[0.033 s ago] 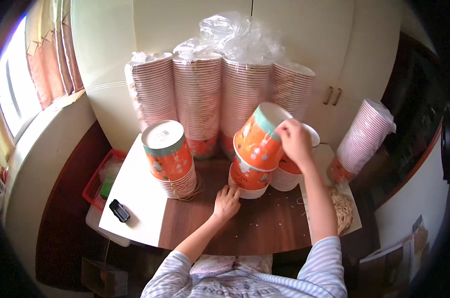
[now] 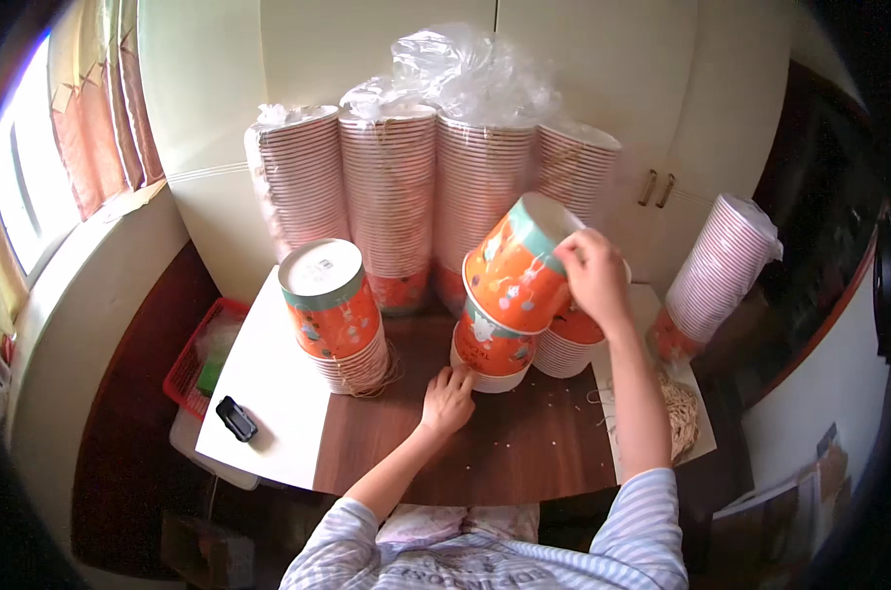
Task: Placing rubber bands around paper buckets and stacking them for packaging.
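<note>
My right hand (image 2: 591, 275) pinches the teal-banded base of an orange patterned paper bucket (image 2: 509, 280), which is upside down and tilted. Its wide white rim sits around the upper part of a second orange bucket (image 2: 495, 344) below it. That one tops a short middle stack with white rims (image 2: 500, 382) standing on the brown tabletop. Low at the stack's left front, my left hand (image 2: 449, 401) rests with bent fingers against the rims. To the left stands another upside-down bucket stack (image 2: 332, 320), with brown string (image 2: 394, 372) beside its foot. A third stack (image 2: 565, 356) is partly hidden behind my right arm.
Tall plastic-wrapped bucket stacks (image 2: 391, 197) line the table's back. One more wrapped stack (image 2: 716, 270) leans at the right, near a bundle of tan string (image 2: 680, 418). A black object (image 2: 236, 420) lies on the white left panel, and a red basket (image 2: 185, 379) stands beyond the edge.
The upper bucket and my right hand have moved slightly upward. My left hand stays at the foot of the middle stack. The whole view has shifted slightly.
</note>
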Demonstrator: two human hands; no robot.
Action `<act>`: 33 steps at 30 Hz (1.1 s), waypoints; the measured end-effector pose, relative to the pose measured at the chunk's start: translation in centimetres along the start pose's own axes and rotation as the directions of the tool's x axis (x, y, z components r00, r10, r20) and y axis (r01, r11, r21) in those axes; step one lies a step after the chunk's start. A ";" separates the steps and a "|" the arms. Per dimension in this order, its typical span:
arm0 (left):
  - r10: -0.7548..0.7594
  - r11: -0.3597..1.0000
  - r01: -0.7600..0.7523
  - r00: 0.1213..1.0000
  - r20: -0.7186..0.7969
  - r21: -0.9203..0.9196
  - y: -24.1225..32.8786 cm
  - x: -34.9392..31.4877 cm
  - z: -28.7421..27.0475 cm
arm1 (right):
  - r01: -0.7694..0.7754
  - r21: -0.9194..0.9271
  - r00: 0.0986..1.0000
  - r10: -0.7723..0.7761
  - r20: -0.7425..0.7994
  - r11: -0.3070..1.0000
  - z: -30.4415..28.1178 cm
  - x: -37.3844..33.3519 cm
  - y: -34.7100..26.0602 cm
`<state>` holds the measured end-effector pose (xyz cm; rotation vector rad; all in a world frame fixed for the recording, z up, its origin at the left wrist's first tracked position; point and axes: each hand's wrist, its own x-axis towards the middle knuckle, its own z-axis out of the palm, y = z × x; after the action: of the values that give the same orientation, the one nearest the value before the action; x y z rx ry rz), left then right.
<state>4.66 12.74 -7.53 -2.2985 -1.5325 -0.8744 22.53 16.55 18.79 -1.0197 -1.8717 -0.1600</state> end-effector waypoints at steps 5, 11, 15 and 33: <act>-0.189 0.888 0.145 0.980 -0.060 -0.436 -0.2 0.5 -1.6 | -0.203 0.576 0.935 0.332 -0.127 0.792 -5.9 -3.6 2.7; -0.178 0.032 0.287 0.944 0.277 -0.958 0.6 1.9 -9.4 | -0.389 0.917 0.602 0.779 0.177 0.092 -5.8 -10.7 4.3; -0.016 -0.202 0.248 0.966 0.257 -0.947 2.1 2.3 -12.6 | -0.525 0.848 0.583 0.755 0.298 0.071 -4.0 -14.7 3.8; -0.100 0.760 0.271 0.947 0.305 -0.591 0.6 3.6 -18.8 | -0.706 0.639 0.472 0.470 0.746 -0.306 2.7 -23.4 2.8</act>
<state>-0.29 5.71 9.53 -2.8451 -1.8110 -1.3626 27.04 6.11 -2.07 -0.8051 -0.7761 1.7573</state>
